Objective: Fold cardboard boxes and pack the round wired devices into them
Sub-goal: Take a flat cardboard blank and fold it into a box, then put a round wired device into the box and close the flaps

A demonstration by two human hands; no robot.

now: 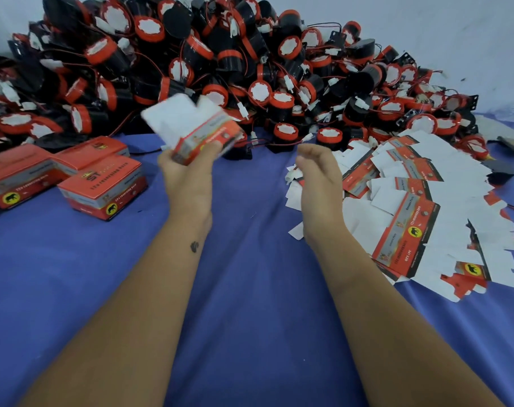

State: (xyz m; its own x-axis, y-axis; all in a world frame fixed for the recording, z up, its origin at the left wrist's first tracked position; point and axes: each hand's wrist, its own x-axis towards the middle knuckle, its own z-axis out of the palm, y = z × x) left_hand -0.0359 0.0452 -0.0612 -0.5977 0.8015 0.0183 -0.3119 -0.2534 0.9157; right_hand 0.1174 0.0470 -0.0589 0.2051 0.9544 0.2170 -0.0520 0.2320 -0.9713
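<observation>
Two bare forearms reach forward over a blue cloth (249, 289) that covers the work surface. The left hand (188, 171), near the centre of the view, grips one partly folded box (197, 130) from below, fingers curled round its red printed body; the box is blurred, and its white flaps stand open toward 11 o'clock. The right hand (317, 183), just toward 3 o'clock from the left, holds nothing, its fingers loosely curved and apart from the box.

At 9 o'clock, three closed red boxes (102, 189) sit on the cloth close together, and a sliver of another shows at the frame's left edge. At 3 o'clock lies a spread heap of flat box blanks (420, 218), white with red printed panels, overlapping too much to count.

Farther off, from 10 to 2 o'clock, a large pile of round wired devices (249, 60) rises against the pale wall (455, 30): black bodies, red rims, white faces, thin wires with white connectors, far too many to count.
</observation>
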